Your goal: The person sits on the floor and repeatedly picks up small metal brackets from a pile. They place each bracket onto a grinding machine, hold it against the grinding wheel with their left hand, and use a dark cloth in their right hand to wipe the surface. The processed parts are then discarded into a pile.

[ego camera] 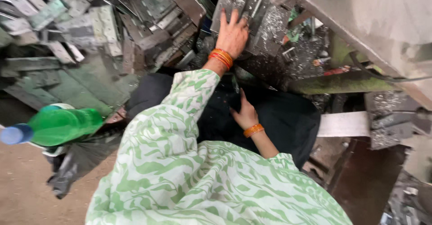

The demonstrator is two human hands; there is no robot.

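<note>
— At the top centre of the frame, where is your left hand (232,35)?

— Flat on a grey metal plate (234,2), fingers spread apart, gripping nothing. That plate's long axis runs up and away from your wrist, tilted slightly right.

— And your right hand (245,114)?

— Lower, mid-frame, open and resting on the dark cloth (279,117) over your lap, well apart from the plate. Your left is the nearer one.

— What crowds it?

— A heap of metal strips (90,22) lies upper left, the machine body (373,22) upper right, and shavings (297,49) scatter just beside your hand. A green bottle (60,126) lies far left.
</note>
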